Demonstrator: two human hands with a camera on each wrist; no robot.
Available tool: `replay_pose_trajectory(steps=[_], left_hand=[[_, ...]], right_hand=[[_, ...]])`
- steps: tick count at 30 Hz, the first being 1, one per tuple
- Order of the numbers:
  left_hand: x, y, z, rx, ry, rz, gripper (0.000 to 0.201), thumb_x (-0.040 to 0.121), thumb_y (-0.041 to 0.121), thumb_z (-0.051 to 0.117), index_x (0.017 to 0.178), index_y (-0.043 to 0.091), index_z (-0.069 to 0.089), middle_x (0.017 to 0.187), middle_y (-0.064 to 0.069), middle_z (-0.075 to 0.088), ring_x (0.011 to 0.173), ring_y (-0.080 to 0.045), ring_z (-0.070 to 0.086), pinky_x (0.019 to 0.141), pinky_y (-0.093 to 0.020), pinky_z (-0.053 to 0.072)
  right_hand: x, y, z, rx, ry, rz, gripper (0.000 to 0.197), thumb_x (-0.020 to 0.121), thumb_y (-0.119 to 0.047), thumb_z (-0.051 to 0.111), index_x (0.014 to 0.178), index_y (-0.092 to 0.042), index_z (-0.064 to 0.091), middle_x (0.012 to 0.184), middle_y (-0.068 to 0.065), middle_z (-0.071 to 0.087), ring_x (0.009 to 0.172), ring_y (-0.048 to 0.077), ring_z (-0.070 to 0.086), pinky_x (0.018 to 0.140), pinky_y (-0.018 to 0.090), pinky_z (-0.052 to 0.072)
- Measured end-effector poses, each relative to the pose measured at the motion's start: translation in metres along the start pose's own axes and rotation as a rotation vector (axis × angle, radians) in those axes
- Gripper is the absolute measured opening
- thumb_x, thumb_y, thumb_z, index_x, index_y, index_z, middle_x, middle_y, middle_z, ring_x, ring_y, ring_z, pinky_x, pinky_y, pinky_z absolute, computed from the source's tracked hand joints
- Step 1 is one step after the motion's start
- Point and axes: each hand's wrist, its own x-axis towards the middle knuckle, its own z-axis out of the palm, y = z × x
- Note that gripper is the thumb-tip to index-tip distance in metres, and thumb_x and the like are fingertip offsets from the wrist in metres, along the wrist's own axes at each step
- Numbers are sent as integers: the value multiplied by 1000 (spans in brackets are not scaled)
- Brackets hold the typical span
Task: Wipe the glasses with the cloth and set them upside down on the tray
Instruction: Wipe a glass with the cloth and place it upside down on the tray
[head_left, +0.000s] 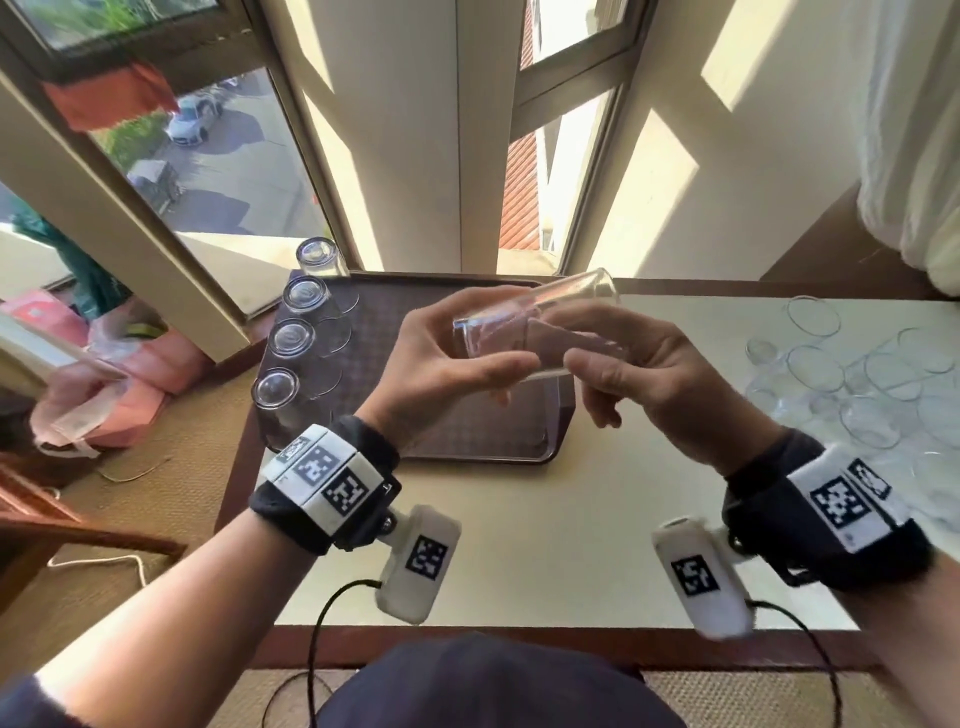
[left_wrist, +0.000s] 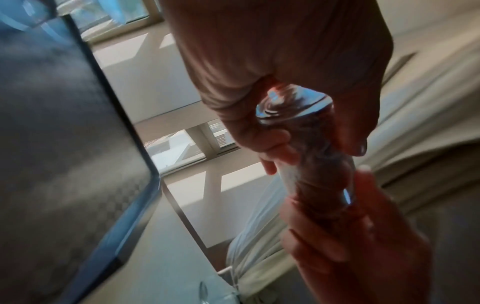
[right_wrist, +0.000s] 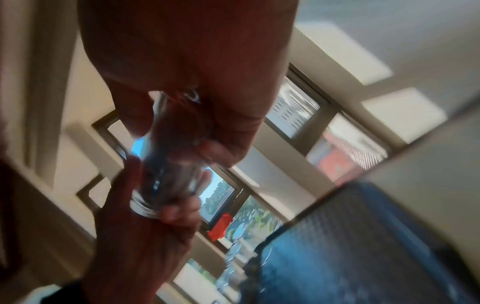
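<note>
Both hands grip one clear glass (head_left: 530, 325) lying sideways above the tray (head_left: 563, 410), left hand (head_left: 441, 358) curled round its base end, right hand (head_left: 639, 369) clasping its mouth end, nearer the unwiped glasses (head_left: 852, 374).

Four upturned glasses (head_left: 291, 338) left of frame on one tray (head_left: 467, 452); one glass (head_left: 535, 322) held by two hands (head_left: 447, 364).
</note>
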Motion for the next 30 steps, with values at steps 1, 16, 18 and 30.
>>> replay_pose_trajectory(steps=[1,16,18,30], left_hand=[[-1,4,0,76,-9,50,62,72,-2,81,129,-5,58,117,-15,70,84,-17,73,62,-24,58],[0,8,-5,97,-29,-56,54,70,13,84,120,4,67,97,-2,75,74,-11,70,59,-24,57],[-1,13,-6,320,-26,142,62,69,4,88,126,0,64,111,-7,74,90,-14,73,73,-25,59],[1,-4,-4,214,-164,-240,71,65,43,84,124,10,64,96,8,73,82,-8,71,66,-20,56]], right_hand=[[-2,2,0,67,-2,53,34,90,-10,55,123,-14,59,79,-16,67,50,10,45,44,24,41],[2,1,8,-29,0,-35,33,95,2,50,127,-4,55,83,-16,68,60,-1,60,54,10,46],[0,5,8,70,12,48,30,94,-11,49,123,-12,60,71,-15,66,46,14,43,40,20,38],[-16,29,0,101,87,87,35,92,-29,59,123,-14,63,93,6,72,57,33,56,50,34,51]])
